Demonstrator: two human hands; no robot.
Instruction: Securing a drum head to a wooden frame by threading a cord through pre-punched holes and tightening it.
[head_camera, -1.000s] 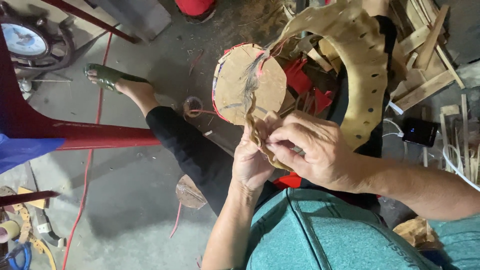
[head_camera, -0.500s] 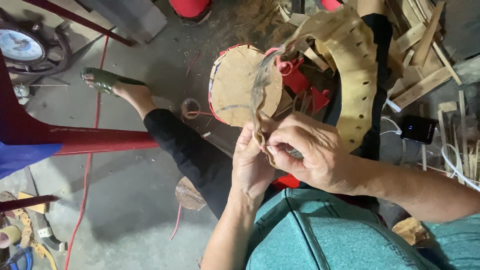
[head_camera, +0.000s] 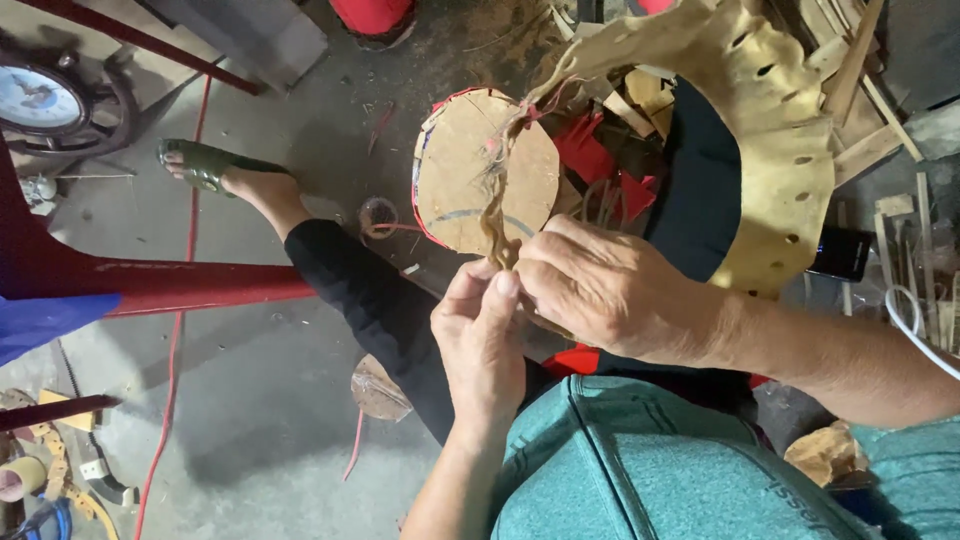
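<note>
Two hands meet on one twisted tan strand (head_camera: 497, 215), which we hold at mid-scene above our lap. Our left hand (head_camera: 482, 335) pinches its lower end between thumb and fingertips; our right hand (head_camera: 600, 290) closes over the same spot from the right, fingers curled around the strand. From this grip the strand runs away from us, across the face of a round tan disc (head_camera: 465, 170) edged in red, and joins a long tan hide strip (head_camera: 770, 130) pierced with a row of holes, which arcs over to the right. Red scraps (head_camera: 590, 160) lie just right of the disc. Our black-clad leg (head_camera: 370, 300) stretches to the left, its foot in a green sandal (head_camera: 205, 165) on the grey concrete floor (head_camera: 230, 400). Near our body we note a teal garment (head_camera: 640, 470). A red metal bar (head_camera: 180, 285) crosses at left, a thin red cord (head_camera: 178, 330) trails over the floor, and wooden offcuts (head_camera: 860, 60) pile up at far right.
</note>
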